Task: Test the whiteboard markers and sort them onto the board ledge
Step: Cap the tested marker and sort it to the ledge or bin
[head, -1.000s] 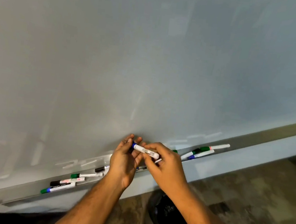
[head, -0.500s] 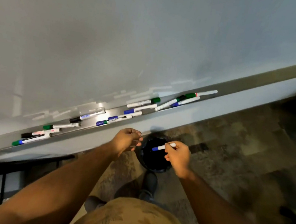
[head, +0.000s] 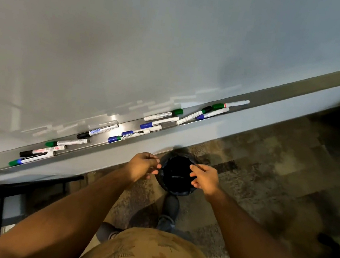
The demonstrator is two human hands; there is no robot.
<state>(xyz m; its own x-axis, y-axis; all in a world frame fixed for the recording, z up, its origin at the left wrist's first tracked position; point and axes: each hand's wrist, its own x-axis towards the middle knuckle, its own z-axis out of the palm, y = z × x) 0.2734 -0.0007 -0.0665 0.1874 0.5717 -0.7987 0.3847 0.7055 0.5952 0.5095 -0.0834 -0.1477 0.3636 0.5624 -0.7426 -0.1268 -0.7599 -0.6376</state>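
Several whiteboard markers with green, blue and black caps lie scattered along the metal ledge (head: pixel 277 95) under the whiteboard (head: pixel 154 40), among them a blue-capped marker (head: pixel 128 136) near the middle and a green-capped marker (head: pixel 230 104) at the right end. Below the ledge stands a black bin (head: pixel 175 191) on the floor. My left hand (head: pixel 142 166) hovers at the bin's left rim, fingers loosely curled, holding nothing. My right hand (head: pixel 203 177) hovers at its right rim, fingers relaxed and empty. A faint pale streak inside the bin may be a marker.
A patterned carpet (head: pixel 265 184) covers the floor. A dark metal frame (head: pixel 1 204) stands under the board at lower left. My shoes (head: pixel 170 211) are just behind the bin.
One second ago both hands held a blue-capped marker at the board. Half a second ago my right hand held it over the bin. Now that hand is empty.
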